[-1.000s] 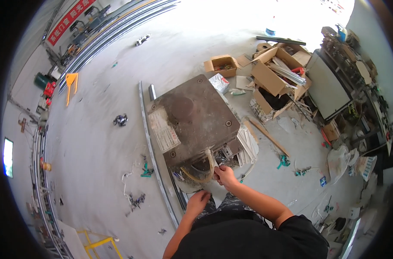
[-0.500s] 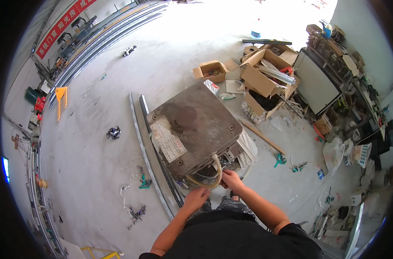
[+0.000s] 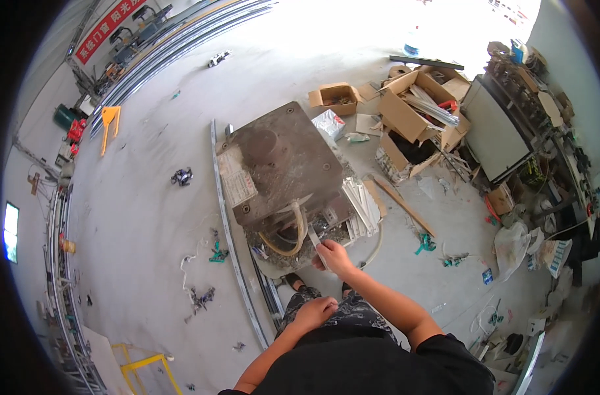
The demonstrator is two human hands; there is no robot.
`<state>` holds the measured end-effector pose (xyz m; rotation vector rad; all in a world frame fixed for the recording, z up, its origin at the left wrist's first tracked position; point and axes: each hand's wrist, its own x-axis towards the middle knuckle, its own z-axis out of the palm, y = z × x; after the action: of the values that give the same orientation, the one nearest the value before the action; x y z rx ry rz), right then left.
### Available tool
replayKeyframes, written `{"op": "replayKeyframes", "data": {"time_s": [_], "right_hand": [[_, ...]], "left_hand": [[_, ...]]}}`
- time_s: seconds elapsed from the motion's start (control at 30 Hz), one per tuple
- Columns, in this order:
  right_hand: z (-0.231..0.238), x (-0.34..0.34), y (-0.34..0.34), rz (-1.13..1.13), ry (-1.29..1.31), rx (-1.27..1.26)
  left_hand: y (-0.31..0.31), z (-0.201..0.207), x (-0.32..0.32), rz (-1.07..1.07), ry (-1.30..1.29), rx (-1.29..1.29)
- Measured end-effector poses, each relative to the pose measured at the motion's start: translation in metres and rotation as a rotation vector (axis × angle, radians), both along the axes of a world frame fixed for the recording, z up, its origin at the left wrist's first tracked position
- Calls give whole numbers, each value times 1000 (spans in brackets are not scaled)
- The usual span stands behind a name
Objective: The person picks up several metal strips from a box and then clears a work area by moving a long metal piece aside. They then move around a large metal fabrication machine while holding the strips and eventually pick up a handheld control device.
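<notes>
My right hand (image 3: 331,256) is closed round a light grey flat strip (image 3: 314,236) that points up toward the front of a machine. The machine has a square, dusty brown metal top (image 3: 283,164). A yellowish hose (image 3: 299,230) loops out of its front, left of the strip. My left hand (image 3: 316,313) is held low over my thigh, apart from the machine, fingers curled in and nothing seen in them. White strips (image 3: 360,207) lie in a pile on the machine's right side, and debris covers its base (image 3: 280,266).
Long metal profiles (image 3: 229,243) lie along the machine's left side. A wooden stick (image 3: 404,205) is on the floor to the right. Beyond are cardboard boxes (image 3: 405,108) with scraps and a cluttered rack (image 3: 544,131). A yellow frame (image 3: 142,363) stands at the lower left.
My left hand has left the hose and drawn back toward my body. My right hand has moved a little left and up, and the light strip now shows in it. The view has shifted.
</notes>
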<state>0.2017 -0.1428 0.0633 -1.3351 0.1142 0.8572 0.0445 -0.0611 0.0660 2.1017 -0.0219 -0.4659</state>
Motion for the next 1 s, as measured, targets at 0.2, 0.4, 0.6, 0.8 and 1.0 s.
{"op": "replayKeyframes", "data": {"time_s": [0.2, 0.4, 0.6, 0.8, 1.0], "right_hand": [[-8, 6, 9, -2, -10, -71], [-4, 7, 15, 2, -66, -134], [2, 9, 14, -14, -68, -191], [-24, -54, -36, 65, -264, -401], [9, 3, -95, -446, -544, -577]], "left_hand": [[5, 7, -18, 77, 57, 111], [21, 7, -24, 122, -10, 110], [42, -2, -27, 93, 80, 42], [63, -4, -8, 119, 118, -66], [39, 16, 50, 171, 5, -90]]}}
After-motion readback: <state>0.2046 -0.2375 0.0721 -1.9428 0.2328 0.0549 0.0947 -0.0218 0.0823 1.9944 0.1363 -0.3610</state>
